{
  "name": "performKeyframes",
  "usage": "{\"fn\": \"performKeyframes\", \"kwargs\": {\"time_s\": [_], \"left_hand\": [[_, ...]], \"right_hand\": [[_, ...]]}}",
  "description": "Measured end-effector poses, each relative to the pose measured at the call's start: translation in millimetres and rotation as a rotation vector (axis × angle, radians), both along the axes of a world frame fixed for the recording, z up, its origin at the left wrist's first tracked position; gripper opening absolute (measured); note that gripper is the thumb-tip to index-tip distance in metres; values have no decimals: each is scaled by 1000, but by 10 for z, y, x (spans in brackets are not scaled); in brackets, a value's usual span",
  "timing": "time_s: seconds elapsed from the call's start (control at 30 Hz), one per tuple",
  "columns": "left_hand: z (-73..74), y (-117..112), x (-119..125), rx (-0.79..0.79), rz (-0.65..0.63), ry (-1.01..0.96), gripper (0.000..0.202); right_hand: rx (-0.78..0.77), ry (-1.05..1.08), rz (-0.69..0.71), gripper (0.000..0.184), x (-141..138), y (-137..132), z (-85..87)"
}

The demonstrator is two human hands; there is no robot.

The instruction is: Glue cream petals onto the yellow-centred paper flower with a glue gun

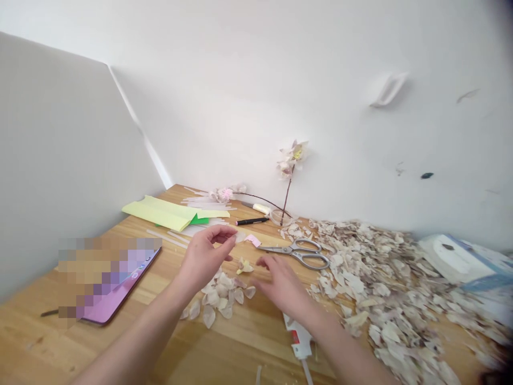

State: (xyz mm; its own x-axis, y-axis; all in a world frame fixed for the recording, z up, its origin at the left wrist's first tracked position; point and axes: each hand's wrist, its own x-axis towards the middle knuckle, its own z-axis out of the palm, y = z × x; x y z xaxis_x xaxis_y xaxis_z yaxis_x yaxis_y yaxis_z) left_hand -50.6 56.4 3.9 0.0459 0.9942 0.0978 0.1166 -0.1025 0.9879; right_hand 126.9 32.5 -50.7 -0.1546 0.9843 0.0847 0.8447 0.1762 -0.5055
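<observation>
Left hand [206, 254] pinches a pale petal [240, 236] — grip it lightly; right hand [282, 283] lies open beside the bud [244, 266].

The person's left hand [204, 256] and right hand [280, 283] are bare. The left forearm [140, 337] and the right forearm [344, 347] are uncovered too, right down to the lower edge of the picture, where they are cut off. Both forearms are slim and the fingers slender. The fingertips are slightly blurred, so the nails cannot be made out.
</observation>
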Motion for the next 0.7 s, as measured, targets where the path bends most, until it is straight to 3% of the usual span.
{"fn": "performKeyframes", "kwargs": {"time_s": [0.13,0.23,0.4,0.57,0.7], "left_hand": [[15,-8,-1,-31,17,-69,18],[-16,14,18,-79,22,-180,18],[-161,57,92,-208,-2,-388,17],[-303,-9,230,-475,-66,-656,8],[-350,-137,367,-666,-151,-790,4]], "right_hand": [[-2,-24,-36,18,-160,242,-196],[-11,-10,-17,8,-195,312,-229],[92,49,68,8,-158,149,-8],[241,58,210,16,21,-232,302],[320,-8,301,21,119,-447,362]]}}
